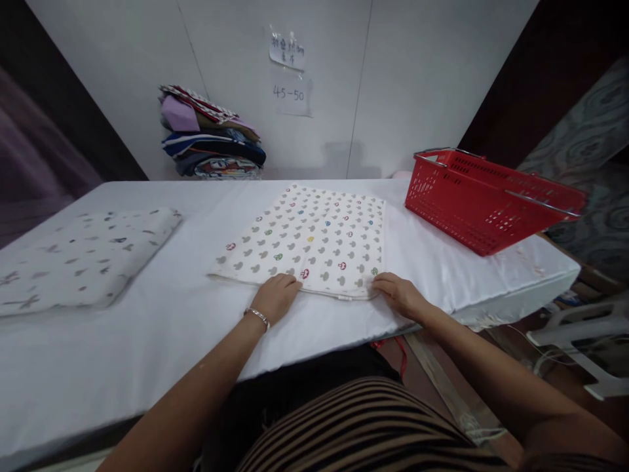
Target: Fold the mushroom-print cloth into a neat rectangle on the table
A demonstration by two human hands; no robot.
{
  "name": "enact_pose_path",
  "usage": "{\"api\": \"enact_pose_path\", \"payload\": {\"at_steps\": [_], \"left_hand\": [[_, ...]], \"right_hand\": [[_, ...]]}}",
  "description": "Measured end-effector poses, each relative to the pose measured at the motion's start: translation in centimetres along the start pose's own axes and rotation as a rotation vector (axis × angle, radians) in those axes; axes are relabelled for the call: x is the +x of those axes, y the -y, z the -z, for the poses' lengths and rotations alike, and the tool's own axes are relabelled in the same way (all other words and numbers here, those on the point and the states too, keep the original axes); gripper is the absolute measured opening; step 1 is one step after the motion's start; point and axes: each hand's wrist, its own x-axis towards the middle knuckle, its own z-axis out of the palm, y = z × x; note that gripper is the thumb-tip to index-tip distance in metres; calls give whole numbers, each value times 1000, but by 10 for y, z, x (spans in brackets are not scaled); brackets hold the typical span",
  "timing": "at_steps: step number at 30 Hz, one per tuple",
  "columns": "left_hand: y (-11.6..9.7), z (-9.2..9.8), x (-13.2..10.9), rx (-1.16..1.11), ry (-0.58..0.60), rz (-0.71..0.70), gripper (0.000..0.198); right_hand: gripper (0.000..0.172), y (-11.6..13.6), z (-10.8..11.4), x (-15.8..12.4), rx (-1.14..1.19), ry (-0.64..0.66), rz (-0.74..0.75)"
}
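A cream pillowcase (314, 236) printed with grey and coloured mushroom shapes lies flat on the white table (171, 314) in front of me. My left hand (276, 296), a bracelet on its wrist, grips the cloth's near edge with curled fingers. My right hand (399, 294) pinches the near right corner of the same cloth. Both hands rest on the table at the fabric's front hem.
A white pillow (83, 259) with grey prints lies at the left. A red plastic basket (484, 196) stands at the back right near the table's edge. A pile of folded clothes (211, 134) leans against the wall, under paper notes (289, 72). A white plastic chair (584, 347) stands at the right.
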Motion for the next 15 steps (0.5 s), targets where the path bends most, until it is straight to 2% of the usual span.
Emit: {"api": "enact_pose_path", "payload": {"at_steps": [8, 15], "left_hand": [[1, -1, 0, 0, 3, 10, 21], [1, -2, 0, -16, -2, 8, 21]], "right_hand": [[28, 8, 9, 6, 27, 174, -39], [27, 13, 22, 21, -4, 304, 9]]}}
